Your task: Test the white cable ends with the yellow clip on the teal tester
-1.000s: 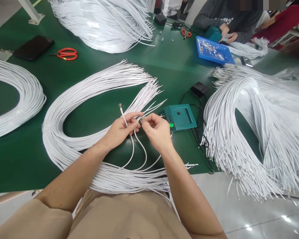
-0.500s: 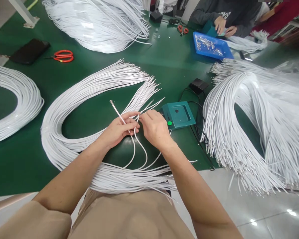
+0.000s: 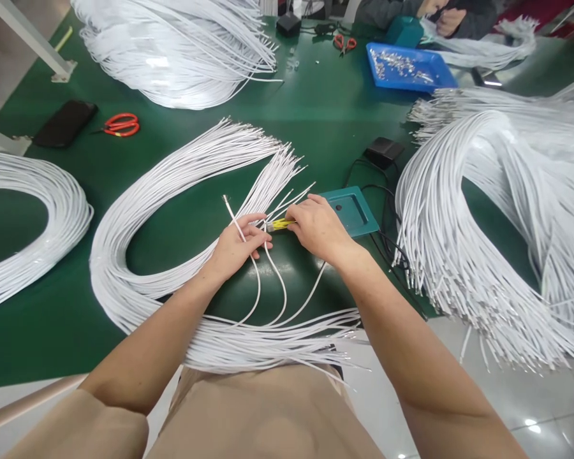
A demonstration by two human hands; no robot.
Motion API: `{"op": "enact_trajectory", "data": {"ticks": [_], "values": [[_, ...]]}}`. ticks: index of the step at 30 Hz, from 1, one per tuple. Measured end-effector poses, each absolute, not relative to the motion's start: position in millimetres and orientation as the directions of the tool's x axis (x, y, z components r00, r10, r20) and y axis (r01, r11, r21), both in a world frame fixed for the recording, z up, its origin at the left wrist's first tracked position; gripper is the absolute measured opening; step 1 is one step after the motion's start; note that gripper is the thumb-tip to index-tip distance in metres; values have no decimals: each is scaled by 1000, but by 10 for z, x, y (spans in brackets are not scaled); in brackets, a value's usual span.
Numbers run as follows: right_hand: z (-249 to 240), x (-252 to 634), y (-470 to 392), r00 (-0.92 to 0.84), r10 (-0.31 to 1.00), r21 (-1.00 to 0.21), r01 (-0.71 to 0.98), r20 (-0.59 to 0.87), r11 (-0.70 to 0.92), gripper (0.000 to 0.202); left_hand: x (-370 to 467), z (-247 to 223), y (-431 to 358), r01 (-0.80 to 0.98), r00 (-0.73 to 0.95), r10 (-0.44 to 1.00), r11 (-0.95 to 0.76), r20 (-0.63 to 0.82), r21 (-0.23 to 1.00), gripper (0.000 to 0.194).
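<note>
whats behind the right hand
The right hand overlaps a teal device: its recessed top shows beyond the hand, but its left side is covered. A yellow piece juts from the fingertips toward the left hand; its gripped end is hidden.

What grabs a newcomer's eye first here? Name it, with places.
First, white bundles curve across the green table, left, centre, right and at the far side. In the middle, the left grip holds white cables and the right grip a yellow item. A blue tray of small pieces lies at upper right.
</note>
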State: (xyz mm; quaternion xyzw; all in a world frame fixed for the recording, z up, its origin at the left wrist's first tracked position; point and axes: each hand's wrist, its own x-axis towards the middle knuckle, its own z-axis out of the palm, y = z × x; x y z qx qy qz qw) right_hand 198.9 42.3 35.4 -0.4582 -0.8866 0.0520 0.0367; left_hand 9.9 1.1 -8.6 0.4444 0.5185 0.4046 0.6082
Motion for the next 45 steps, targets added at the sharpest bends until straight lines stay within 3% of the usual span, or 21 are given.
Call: {"op": "enact_trajectory", "data": {"ticks": [18,24,28,32,35,38,40,43,45], "values": [[308,2034,402,-565,808,-153,795,168,587,10,209,8,1,111,38,929,363,-369,925,58],[200,2157,315,-207,926,-46,971,316,233,46,178,-4,0,92,60,928,362,-368,928,57],[147,2175,340,-196,949,-55,975,247,216,48,119,-19,-12,61,77,925,368,-372,928,56],[387,2059,212,-194,962,-186,955,194,230,46,42,11,-55,-1,99,927,364,-362,931,64],[634,1864,-79,-435,897,-298,848,81,438,32,-7,25,-79,-58,131,932,347,-337,936,66],[686,1657,-429,-709,698,-332,684,-98,649,29,-37,29,-90,-51,180,931,330,-316,943,48],[592,1556,-630,-764,628,-319,638,-147,701,25,-45,41,-99,-38,201,925,335,-321,941,39],[415,1486,-868,-712,659,-189,701,-243,688,15,-52,82,-119,-83,207,913,373,-350,924,38],[364,1487,-986,-676,668,-163,731,-311,663,14,-59,111,-130,-139,199,905,407,-377,903,37]]}}
